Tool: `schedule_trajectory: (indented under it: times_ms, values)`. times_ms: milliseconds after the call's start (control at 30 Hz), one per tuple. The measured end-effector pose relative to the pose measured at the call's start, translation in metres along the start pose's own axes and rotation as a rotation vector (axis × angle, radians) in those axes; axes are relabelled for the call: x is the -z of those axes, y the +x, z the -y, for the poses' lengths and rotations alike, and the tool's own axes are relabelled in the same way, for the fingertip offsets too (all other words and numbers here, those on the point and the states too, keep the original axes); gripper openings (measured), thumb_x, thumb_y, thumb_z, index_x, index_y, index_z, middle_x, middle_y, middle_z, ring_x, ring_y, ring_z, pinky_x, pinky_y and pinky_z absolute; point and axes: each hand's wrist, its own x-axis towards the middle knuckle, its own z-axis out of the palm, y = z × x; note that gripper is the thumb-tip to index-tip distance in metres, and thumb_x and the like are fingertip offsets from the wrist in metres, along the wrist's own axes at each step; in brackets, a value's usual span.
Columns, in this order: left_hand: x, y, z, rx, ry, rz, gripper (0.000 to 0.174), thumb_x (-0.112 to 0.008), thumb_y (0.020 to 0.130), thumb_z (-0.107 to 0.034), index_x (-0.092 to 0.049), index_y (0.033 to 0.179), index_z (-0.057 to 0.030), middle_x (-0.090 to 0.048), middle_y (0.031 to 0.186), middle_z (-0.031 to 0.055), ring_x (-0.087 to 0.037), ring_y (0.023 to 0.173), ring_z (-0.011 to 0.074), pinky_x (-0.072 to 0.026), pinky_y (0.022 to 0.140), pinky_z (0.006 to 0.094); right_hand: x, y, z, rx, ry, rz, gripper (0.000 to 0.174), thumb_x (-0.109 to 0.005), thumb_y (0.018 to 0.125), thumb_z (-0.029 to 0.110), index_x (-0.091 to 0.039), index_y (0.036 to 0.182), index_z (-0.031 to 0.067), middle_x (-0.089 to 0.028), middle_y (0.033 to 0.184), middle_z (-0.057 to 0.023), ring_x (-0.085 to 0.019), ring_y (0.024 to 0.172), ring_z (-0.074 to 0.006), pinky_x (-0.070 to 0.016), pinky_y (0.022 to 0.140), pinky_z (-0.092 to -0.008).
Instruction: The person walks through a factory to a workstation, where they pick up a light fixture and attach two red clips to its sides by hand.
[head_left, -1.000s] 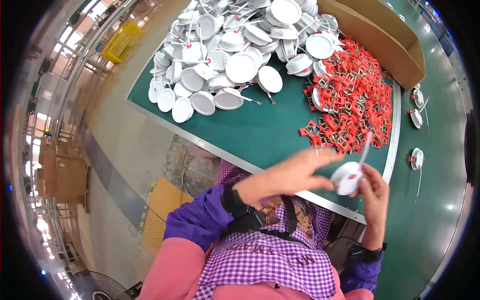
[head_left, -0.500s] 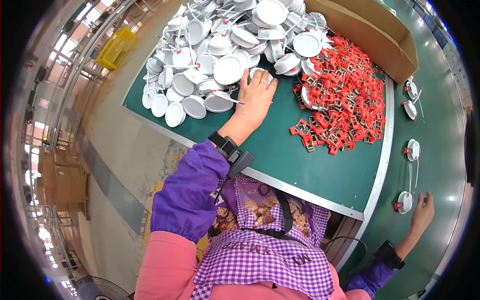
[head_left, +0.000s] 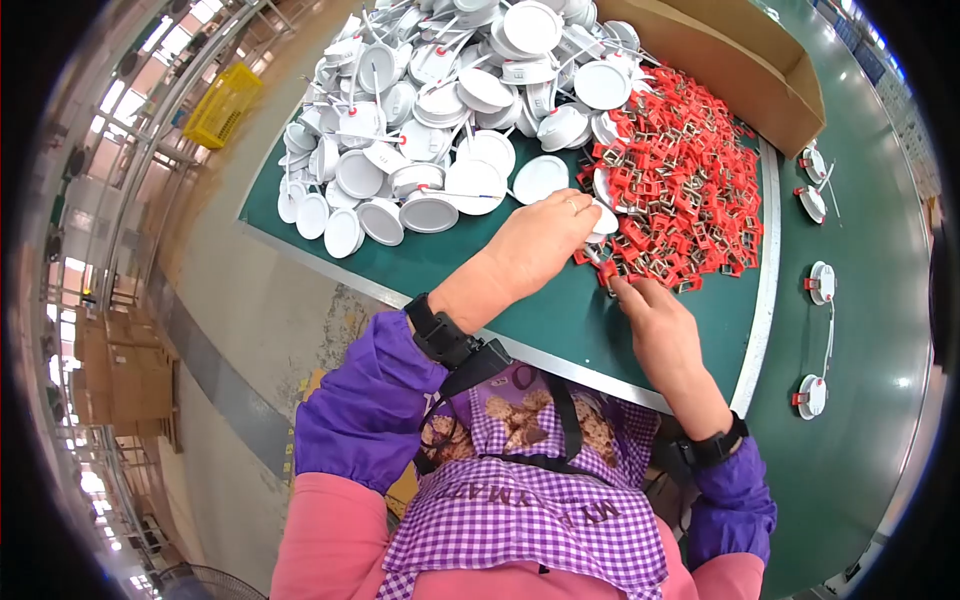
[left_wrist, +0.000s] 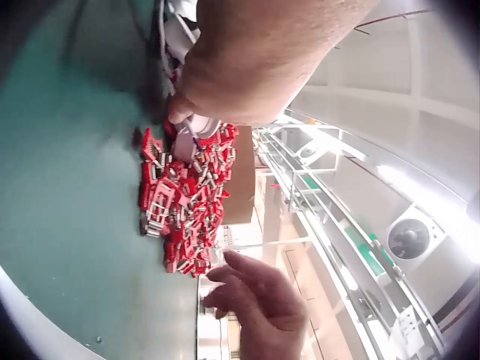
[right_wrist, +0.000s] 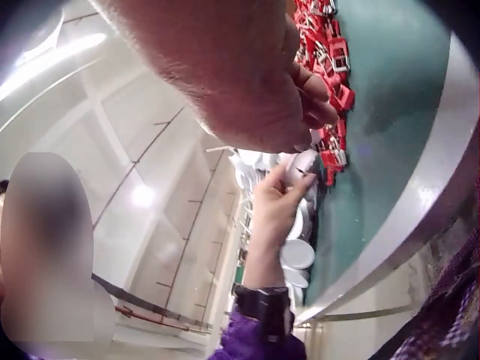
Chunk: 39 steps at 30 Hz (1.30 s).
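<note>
My left hand (head_left: 545, 240) grips a round white downlight (head_left: 604, 218) at the front left of a heap of red clips (head_left: 690, 180). In the left wrist view, the downlight (left_wrist: 202, 124) shows below the fingers, with its cable partly hidden. My right hand (head_left: 662, 330) reaches to the near edge of the clips, its fingertips close to a red clip (head_left: 607, 270). The left wrist view shows that right hand (left_wrist: 259, 300) with loosely bent fingers and nothing visible between them. One white downlight (head_left: 541, 180) lies on the table just beyond my left hand.
A large pile of white downlights (head_left: 430, 110) covers the far left of the green table (head_left: 560, 335). Behind the clips stands a cardboard box (head_left: 740, 60). Right of the table's metal edge (head_left: 757, 330), several downlights with red clips (head_left: 812, 397) lie on a green belt.
A downlight with clips now lies on the belt, released from the right hand. That hand has returned left to the clips. The left hand has taken a downlight from the pile and brought it rightward.
</note>
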Motion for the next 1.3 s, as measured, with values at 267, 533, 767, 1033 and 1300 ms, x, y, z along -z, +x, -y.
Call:
schedule_trajectory:
  times_ms: [267,533,767,1033,1300]
  values:
    - [0.040,0.005,-0.030,0.048,-0.454,-0.272,0.037,-0.062,0.079,-0.003,-0.051,0.114,0.0041,-0.059,0.107,0.0144,-0.060,0.096,0.0251,-0.0466,0.084,0.0295,-0.008,-0.001,-0.001,-0.037,-0.209,0.074,0.012,-0.053,0.073,0.004,-0.049,0.084,0.0032,-0.051,0.078,-0.0107,-0.056,0.075,-0.0263,-0.0472,0.064,-0.0358]
    - [0.017,-0.030,-0.054,0.630,-1.870,-0.224,0.025,-0.050,0.091,-0.014,-0.051,0.111,0.0005,-0.059,0.107,0.0106,-0.060,0.095,0.0190,-0.0519,0.081,0.0342,-0.006,-0.009,-0.002,-0.061,-0.138,0.017,0.005,-0.050,0.077,0.003,-0.048,0.082,0.0046,-0.051,0.073,-0.0108,-0.057,0.071,-0.0278,-0.0470,0.060,-0.0376]
    - [0.001,-0.044,-0.067,0.868,-1.899,-0.181,0.029,-0.059,0.084,-0.003,-0.050,0.111,-0.0003,-0.059,0.106,0.0086,-0.060,0.094,0.0176,-0.0513,0.081,0.0327,0.006,-0.015,-0.005,-0.113,-0.093,-0.262,0.012,-0.059,0.077,0.003,-0.051,0.086,0.0015,-0.057,0.075,-0.0131,-0.059,0.062,-0.0268,-0.0480,0.054,-0.0352]
    - [-0.014,-0.041,-0.087,0.838,-1.698,-0.152,0.032,-0.060,0.082,-0.002,-0.049,0.112,0.0005,-0.060,0.102,0.0083,-0.059,0.092,0.0147,-0.0496,0.080,0.0284,0.032,-0.016,0.016,-0.371,0.459,-0.363,0.014,-0.057,0.081,-0.002,-0.059,0.095,-0.0026,-0.061,0.073,-0.0103,-0.062,0.061,-0.0133,-0.0482,0.056,-0.0238]
    - [-0.021,-0.040,-0.095,0.773,-1.602,-0.208,0.031,-0.061,0.081,0.000,-0.050,0.111,0.0012,-0.059,0.100,0.0039,-0.057,0.090,0.0088,-0.0481,0.078,0.0241,0.028,-0.021,0.025,-0.390,0.505,-0.309,0.012,-0.056,0.082,-0.002,-0.058,0.094,-0.0021,-0.061,0.074,-0.0121,-0.064,0.062,-0.0159,-0.0496,0.055,-0.0257]
